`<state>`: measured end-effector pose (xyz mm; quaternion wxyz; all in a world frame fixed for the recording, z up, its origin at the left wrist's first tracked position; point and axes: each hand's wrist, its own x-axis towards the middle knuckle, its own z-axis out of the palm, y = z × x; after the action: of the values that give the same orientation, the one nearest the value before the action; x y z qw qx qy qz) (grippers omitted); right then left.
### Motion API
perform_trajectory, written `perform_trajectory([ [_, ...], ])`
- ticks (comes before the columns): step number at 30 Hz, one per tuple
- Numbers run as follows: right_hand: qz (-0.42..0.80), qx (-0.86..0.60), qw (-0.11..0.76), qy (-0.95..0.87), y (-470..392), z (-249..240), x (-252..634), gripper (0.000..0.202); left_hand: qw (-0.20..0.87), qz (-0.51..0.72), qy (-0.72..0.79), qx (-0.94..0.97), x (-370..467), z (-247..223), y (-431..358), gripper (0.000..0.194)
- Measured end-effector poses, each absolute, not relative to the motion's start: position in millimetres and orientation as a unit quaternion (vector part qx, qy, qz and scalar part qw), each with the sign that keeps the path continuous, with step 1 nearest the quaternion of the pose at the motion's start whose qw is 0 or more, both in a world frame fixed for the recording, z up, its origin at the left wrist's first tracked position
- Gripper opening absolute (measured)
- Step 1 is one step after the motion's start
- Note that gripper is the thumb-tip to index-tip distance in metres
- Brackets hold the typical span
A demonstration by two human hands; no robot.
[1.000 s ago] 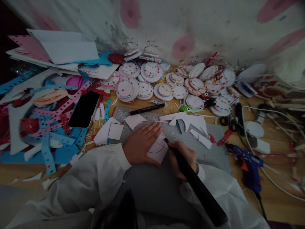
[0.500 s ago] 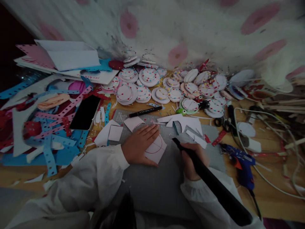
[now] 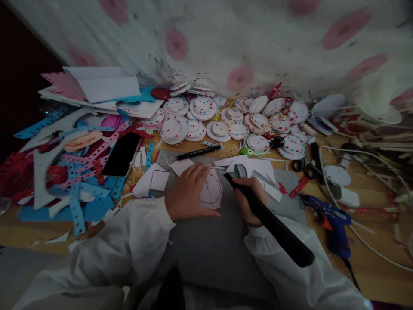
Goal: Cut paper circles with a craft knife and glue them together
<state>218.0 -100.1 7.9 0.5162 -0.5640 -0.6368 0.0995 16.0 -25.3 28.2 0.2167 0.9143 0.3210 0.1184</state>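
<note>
My left hand (image 3: 189, 193) lies over a white piece of board (image 3: 215, 199), fingers stretched and thumb spread, covering its left part. A red circle crossed by thin lines is drawn on that piece. To the right, my right hand (image 3: 251, 199) is closed around a long black knife-like tool (image 3: 274, 228). Its narrow dark tip points at the board's upper right and appears just apart from it. Both the hands and the board are on a grey cutting mat (image 3: 209, 249). A black marker (image 3: 199, 152) rests at the mat's far edge.
White offcuts (image 3: 258, 168) and a small white square (image 3: 159, 180) lie around the hands. Behind are several bead-trimmed white discs (image 3: 203, 107). Coloured strips and a phone (image 3: 121, 154) are at left; a blue glue gun (image 3: 335, 232), scissors (image 3: 303, 167) and a white cable (image 3: 364, 249) at right.
The board has turned under my left hand, so its circle sits further right and higher. My right hand and the black tool have moved left and slightly up, closer to it.
</note>
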Motion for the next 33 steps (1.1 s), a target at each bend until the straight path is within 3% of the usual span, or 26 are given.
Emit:
perform_trajectory([
  [5,0.140,-0.503,0.472,-0.710,-98.3,10.0,219.1,0.021,0.228,0.118,0.245,0.935,16.5,16.8,-23.6,0.098],
  [19,0.193,-0.492,0.420,-0.738,-97.7,6.8,217.3,0.021,0.233,0.135,0.200,0.942,10.0,7.9,-16.4,0.104],
  [33,0.222,-0.525,0.412,-0.711,-101.4,9.5,214.6,0.022,0.248,0.127,0.216,0.936,11.9,9.2,-16.8,0.099],
])
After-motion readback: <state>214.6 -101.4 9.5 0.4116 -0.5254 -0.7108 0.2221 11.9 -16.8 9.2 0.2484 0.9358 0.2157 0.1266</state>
